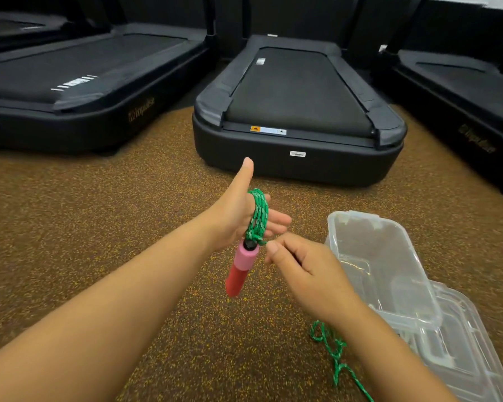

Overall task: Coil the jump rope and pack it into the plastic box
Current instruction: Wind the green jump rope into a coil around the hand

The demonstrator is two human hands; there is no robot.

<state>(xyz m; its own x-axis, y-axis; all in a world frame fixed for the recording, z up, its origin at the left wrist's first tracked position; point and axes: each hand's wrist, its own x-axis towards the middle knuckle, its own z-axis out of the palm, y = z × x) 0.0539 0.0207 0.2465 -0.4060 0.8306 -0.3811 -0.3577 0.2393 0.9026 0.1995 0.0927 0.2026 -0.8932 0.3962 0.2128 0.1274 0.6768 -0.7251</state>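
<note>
Jump rope (259, 216): loops round outspread left hand (235, 211), one strand in pinching right hand (302, 271).

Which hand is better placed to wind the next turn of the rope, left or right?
The right hand. Its grip is on the loose rope beside the coil, so it can likely lead the next turn. The left hand is busy: the coil is wound around it.

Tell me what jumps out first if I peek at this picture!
The bright green rope wound around the left hand, in the middle, with its pink and red handle dangling below. The right hand pinches the rope beside it. A clear plastic box sits open on the brown floor at right, black treadmills behind.
</note>
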